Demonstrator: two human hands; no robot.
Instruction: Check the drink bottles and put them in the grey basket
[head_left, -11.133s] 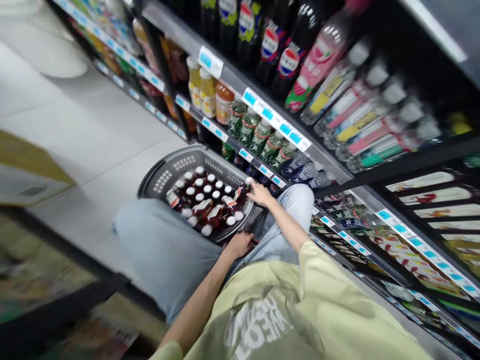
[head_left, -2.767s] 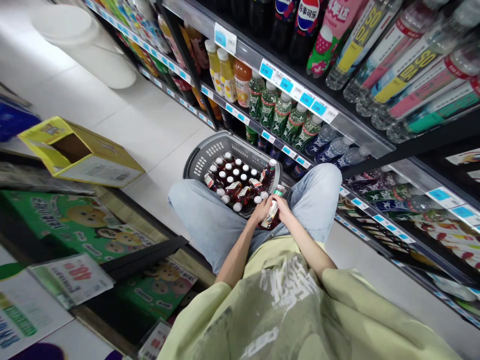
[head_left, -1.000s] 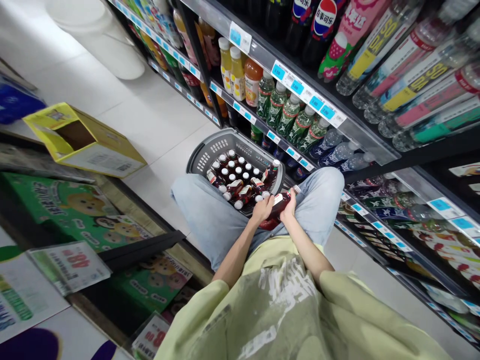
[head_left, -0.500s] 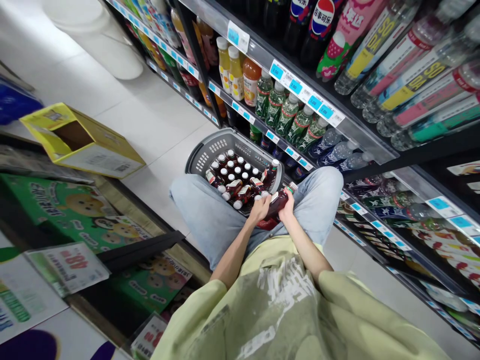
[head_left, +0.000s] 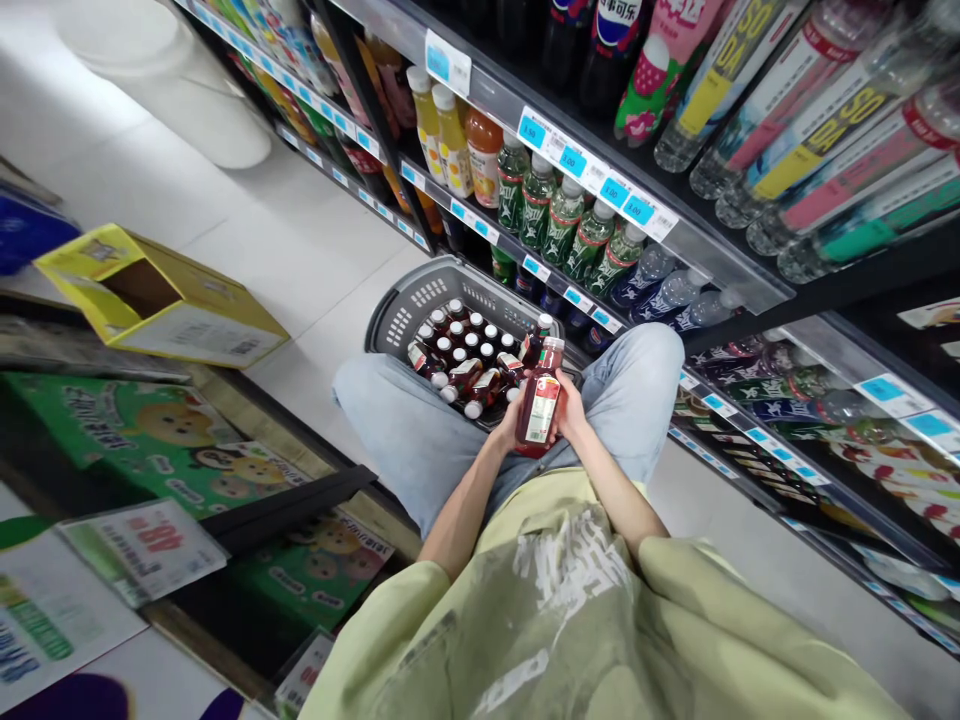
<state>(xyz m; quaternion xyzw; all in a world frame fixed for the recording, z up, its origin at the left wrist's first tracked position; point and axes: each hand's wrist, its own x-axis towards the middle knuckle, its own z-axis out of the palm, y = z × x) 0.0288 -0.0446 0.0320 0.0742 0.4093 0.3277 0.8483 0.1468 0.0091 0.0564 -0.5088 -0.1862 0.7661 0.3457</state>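
Now less slanted, label [head_left: 541, 412] fully showing, red bottle [head_left: 537, 396]; both hands [head_left: 569, 405] clasping it

Shop aisle: pale lg.-tile floor [head_left: 225, 215] w/ thin joints, seen from well ahead-L of the left hand [head_left: 512, 420] round to R & slightly back of the right hand [head_left: 568, 405]. Blk tiered shelving [head_left: 720, 265], clear lips, blue-&-white price tags [head_left: 600, 187], ahead & R of both. Another blk rack [head_left: 292, 505] L of left hand. Far ahead-L of it, whitish round fixture [head_left: 169, 85], poss. tub or stool, too blurred to say; bright lt. glare [head_left: 34, 70] on tiles beside it.
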